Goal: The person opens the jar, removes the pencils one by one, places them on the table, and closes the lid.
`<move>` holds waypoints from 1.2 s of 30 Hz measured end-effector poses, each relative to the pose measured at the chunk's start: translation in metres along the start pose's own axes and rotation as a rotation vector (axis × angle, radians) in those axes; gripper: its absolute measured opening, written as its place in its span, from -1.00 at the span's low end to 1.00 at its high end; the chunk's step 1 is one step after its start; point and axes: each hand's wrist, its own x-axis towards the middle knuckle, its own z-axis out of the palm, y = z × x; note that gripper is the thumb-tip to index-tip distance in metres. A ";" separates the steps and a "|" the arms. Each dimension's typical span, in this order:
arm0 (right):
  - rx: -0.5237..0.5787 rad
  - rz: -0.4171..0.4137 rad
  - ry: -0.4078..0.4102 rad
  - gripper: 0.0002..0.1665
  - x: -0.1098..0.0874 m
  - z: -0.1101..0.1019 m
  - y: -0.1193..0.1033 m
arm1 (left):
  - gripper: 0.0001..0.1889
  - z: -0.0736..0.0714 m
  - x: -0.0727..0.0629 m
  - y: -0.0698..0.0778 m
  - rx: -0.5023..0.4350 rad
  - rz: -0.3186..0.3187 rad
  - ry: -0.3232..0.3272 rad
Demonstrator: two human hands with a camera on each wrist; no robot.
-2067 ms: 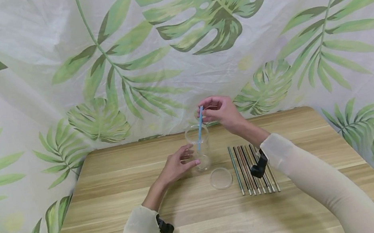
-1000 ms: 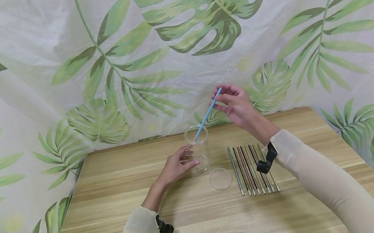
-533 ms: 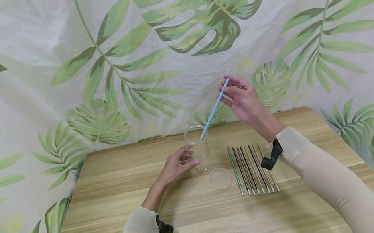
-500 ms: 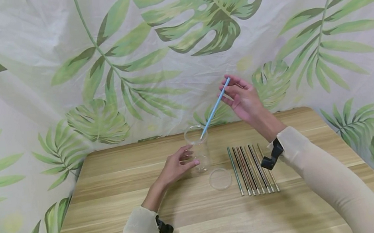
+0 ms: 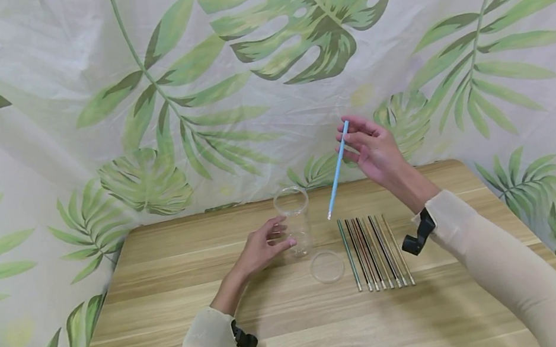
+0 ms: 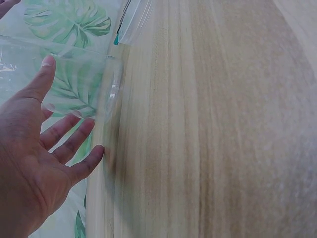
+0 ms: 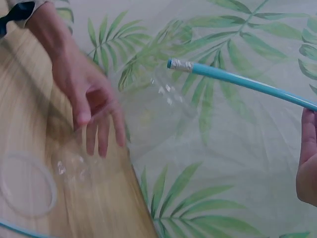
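Note:
My right hand (image 5: 374, 150) pinches a light blue pencil (image 5: 338, 170) near its upper end, in the air right of a clear jar (image 5: 300, 221). The pencil slants, its silver ferrule and eraser end (image 7: 181, 65) lowest, outside the jar. Lidless, the jar stands upright on the table with nothing inside. At its left side rests my left hand (image 5: 264, 247), fingers loosely extended and spread against the wall, thumb in front. In the left wrist view the thumb (image 6: 47, 74) overlaps the jar.
A clear round lid (image 5: 327, 267) lies on the wooden table (image 5: 183, 331) in front of the jar. To its right is a row of several pencils (image 5: 384, 251), eraser ends toward me, a teal pencil (image 5: 349, 256) leftmost. A leaf-patterned cloth (image 5: 226, 115) hangs behind the table.
My right hand has lifted the blue pencil from inside the jar, over its rim and off to the right, and its lower end has come down outside. My left hand has stayed put.

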 end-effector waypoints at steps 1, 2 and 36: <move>-0.020 0.005 -0.007 -0.63 -0.002 -0.002 0.000 | -0.26 0.000 0.000 0.000 0.001 0.003 -0.001; -0.045 0.008 -0.014 -0.63 -0.003 -0.005 0.000 | -0.26 0.000 0.000 0.000 0.001 0.006 -0.002; -0.497 0.261 0.043 -0.64 -0.051 -0.108 0.003 | -0.27 0.001 0.002 -0.003 0.005 0.006 0.009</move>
